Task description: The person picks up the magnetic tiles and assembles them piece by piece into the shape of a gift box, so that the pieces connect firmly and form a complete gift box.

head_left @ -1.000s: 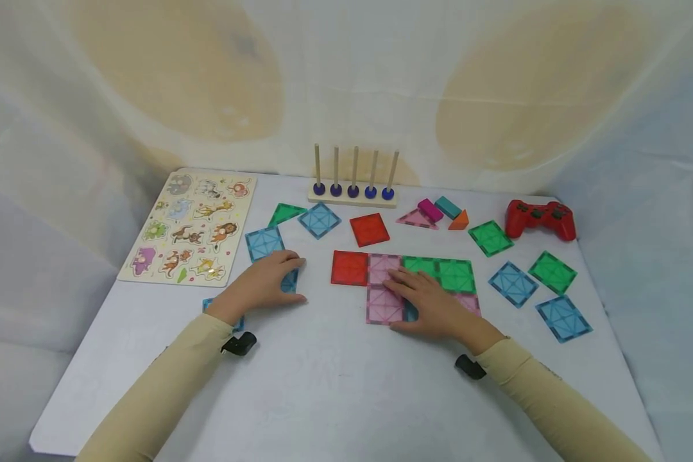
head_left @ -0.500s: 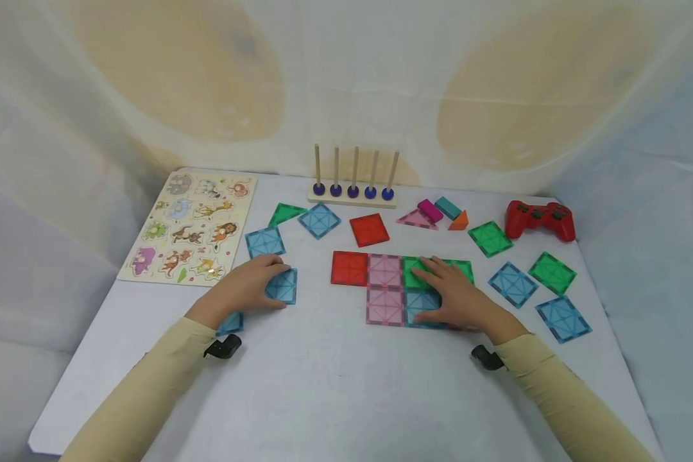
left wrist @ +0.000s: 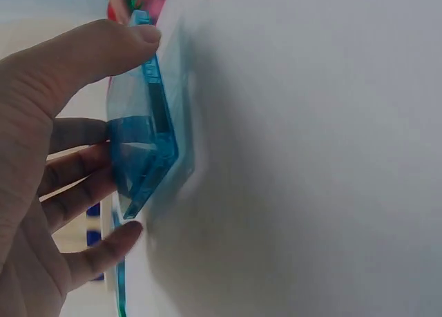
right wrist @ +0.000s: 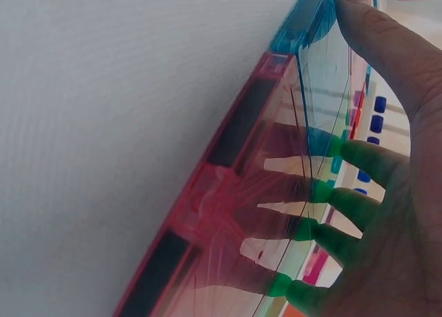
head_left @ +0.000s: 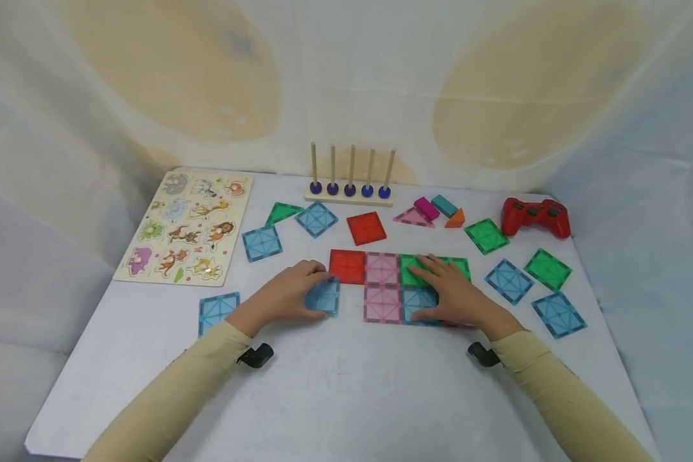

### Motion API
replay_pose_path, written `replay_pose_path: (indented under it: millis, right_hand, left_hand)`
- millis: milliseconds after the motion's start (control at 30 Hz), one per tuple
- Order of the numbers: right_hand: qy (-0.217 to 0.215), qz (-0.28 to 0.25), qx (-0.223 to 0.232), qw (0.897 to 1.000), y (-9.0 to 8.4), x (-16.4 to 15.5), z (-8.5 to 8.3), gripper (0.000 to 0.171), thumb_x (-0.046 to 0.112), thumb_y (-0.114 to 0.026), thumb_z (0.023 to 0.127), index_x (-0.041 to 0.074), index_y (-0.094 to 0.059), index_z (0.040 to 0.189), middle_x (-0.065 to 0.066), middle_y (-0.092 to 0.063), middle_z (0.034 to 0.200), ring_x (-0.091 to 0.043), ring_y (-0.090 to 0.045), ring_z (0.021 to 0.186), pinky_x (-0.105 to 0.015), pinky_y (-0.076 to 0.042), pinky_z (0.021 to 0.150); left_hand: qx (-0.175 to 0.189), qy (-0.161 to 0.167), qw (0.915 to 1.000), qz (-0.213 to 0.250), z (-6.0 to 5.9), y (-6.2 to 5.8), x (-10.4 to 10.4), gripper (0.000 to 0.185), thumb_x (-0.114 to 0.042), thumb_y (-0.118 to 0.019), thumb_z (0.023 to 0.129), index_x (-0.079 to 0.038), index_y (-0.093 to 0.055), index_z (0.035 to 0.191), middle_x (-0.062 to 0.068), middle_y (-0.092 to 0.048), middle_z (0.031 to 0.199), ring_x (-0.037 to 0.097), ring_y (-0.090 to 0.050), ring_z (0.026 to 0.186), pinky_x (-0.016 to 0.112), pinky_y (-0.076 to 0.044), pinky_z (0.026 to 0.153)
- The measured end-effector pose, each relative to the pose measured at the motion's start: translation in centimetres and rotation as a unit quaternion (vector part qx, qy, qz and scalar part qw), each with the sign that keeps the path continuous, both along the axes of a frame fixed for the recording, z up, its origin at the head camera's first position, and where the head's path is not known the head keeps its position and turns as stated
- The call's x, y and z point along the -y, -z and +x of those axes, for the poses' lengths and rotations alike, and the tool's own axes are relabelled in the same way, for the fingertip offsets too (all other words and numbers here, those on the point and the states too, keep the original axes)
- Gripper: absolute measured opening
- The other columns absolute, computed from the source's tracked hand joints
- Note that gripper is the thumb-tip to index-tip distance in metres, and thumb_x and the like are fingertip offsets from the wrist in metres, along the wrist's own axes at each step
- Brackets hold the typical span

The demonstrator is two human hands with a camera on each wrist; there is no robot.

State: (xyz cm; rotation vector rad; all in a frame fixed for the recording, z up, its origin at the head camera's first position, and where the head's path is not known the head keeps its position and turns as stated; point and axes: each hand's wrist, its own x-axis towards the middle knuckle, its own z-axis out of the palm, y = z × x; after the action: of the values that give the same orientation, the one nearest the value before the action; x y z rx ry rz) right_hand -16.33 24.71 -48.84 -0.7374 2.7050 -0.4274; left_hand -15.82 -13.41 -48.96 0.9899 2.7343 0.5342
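My left hand pinches a square blue magnetic tile between thumb and fingers, close beside the red tile of a joined block. In the left wrist view the blue tile hangs tilted just above the white table. The block has a far row of red, pink and green tiles and a near row of pink, blue and pink. My right hand rests on the block with fingers extended over the green tiles and thumb at the blue one. It covers most of the near pink tile.
Loose blue tiles lie left; green and blue ones lie right. Behind are a loose red tile, a peg stand and small blocks. An animal puzzle and a red game controller flank them.
My left hand has taken hold of the blue tile and carried it right to the red tile. My right hand has shifted right along the block, uncovering the near pink tile on its left.
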Motion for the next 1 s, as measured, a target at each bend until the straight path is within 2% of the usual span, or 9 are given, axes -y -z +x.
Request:
replay_pose_path:
  millis: [200,400,567,767,1000]
  right_hand:
    - [0.000,-0.002,0.001,1.000,0.0,0.0,0.0,0.105,0.060,-0.082,0.076,0.015,-0.036,0.159,-0.015,-0.020,0.167,-0.041,-0.011,0.153,-0.067,-0.009,0.120]
    - [0.002,-0.003,0.001,1.000,0.0,-0.1,0.1,0.105,0.060,-0.082,0.077,0.016,-0.035,0.160,-0.014,-0.019,0.168,-0.040,-0.010,0.154,-0.067,-0.008,0.120]
    - [0.001,-0.008,-0.001,1.000,0.0,-0.1,0.1,0.105,0.060,-0.082,0.077,0.016,-0.035,0.160,-0.014,-0.019,0.168,-0.040,-0.010,0.154,-0.067,-0.008,0.120]
    - [0.002,-0.005,-0.002,1.000,-0.1,-0.1,0.2,0.105,0.059,-0.082,0.077,0.015,-0.035,0.160,-0.015,-0.019,0.168,-0.040,-0.009,0.154,-0.067,-0.008,0.120]
    - [-0.005,-0.004,0.001,1.000,-0.2,0.6,0.3,0.104,0.058,-0.083,0.077,0.014,-0.035,0.159,-0.016,-0.019,0.168,-0.041,-0.010,0.154,-0.067,-0.009,0.120]
  left_hand:
    - [-0.034,0.029,0.9989,-0.011,0.2,0.7,-2.6,0.080,-0.050,-0.082,0.080,-0.014,-0.055,0.146,0.004,-0.054,0.138,0.018,-0.050,0.123,0.035,-0.050,0.101]
    - [-0.051,0.043,0.9976,-0.015,0.3,1.2,-4.1,0.076,-0.052,-0.080,0.082,-0.016,-0.057,0.145,0.002,-0.055,0.135,0.017,-0.047,0.123,0.035,-0.049,0.099]
    - [-0.050,0.021,0.9984,-0.015,0.2,1.3,-4.0,0.082,-0.056,-0.080,0.080,-0.015,-0.056,0.146,0.002,-0.053,0.137,0.017,-0.045,0.126,0.037,-0.046,0.104]
    - [-0.043,0.003,0.9988,-0.025,0.1,1.2,-3.5,0.094,-0.064,-0.077,0.079,-0.013,-0.048,0.152,0.006,-0.045,0.150,0.024,-0.037,0.140,0.046,-0.036,0.116]
    - [-0.011,0.000,0.9998,-0.014,-0.3,1.1,-3.1,0.091,-0.061,-0.074,0.085,-0.010,-0.043,0.155,0.009,-0.040,0.158,0.028,-0.034,0.145,0.046,-0.033,0.119]
